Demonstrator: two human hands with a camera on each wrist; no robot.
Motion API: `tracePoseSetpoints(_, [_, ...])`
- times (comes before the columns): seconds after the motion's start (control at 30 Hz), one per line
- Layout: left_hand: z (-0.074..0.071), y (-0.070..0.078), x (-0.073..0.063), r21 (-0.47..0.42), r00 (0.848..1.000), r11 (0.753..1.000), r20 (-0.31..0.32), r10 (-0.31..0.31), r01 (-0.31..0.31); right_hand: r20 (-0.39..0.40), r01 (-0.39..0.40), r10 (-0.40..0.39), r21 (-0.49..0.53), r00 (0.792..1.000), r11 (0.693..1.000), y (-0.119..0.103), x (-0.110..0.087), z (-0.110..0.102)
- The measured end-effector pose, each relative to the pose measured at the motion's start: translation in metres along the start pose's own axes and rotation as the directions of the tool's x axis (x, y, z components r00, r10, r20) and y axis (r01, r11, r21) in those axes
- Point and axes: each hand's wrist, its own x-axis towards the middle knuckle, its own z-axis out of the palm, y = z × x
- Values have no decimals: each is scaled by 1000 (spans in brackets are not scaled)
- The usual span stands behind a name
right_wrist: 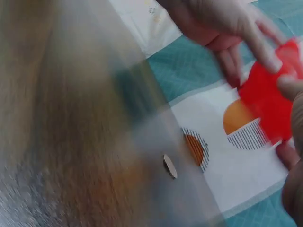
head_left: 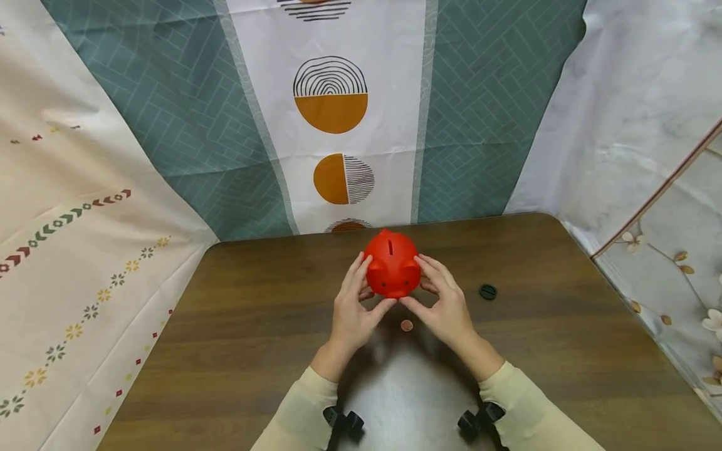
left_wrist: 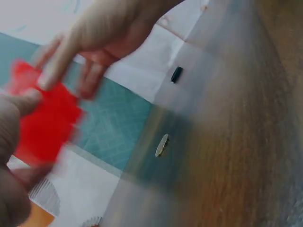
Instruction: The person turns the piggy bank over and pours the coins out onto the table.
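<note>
A red piggy bank (head_left: 393,266), its coin slot on top and its snout toward me, is held between both hands. My left hand (head_left: 352,313) grips its left side, and my right hand (head_left: 451,311) grips the right side. The thumbs meet near the snout. In the left wrist view the piggy bank (left_wrist: 47,123) is blurred and appears raised off the table. A copper-coloured coin (head_left: 407,326) lies on the table just in front of it. To the right of my right hand is a small black round plug (head_left: 487,292).
The brown wooden table (head_left: 254,351) ends at a back edge close behind the piggy bank. Patterned cloths (head_left: 479,125) hang behind and at both sides. Black wrist camera mounts (head_left: 344,421) sit on the sleeves.
</note>
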Motion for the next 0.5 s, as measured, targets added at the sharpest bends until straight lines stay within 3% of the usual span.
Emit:
tracePoseSetpoints(0.07, [0, -3, -1, 5, 995, 996, 41, -92, 92, 54, -82, 83, -18, 995, 996, 2, -2, 1])
tracePoseSetpoints(0.17, [0, -7, -4, 15, 974, 979, 100, -202, 202, 110, -173, 175, -31, 978, 984, 5, -5, 2])
tracePoseSetpoints(0.4, [1, -11, -5, 25, 966, 974, 121, -228, 226, 119, -216, 219, -35, 968, 976, 7, -6, 2])
tracePoseSetpoints(0.5, [1, -10, -4, 32, 973, 978, 105, -208, 206, 116, -208, 210, -32, 971, 978, 6, -6, 2])
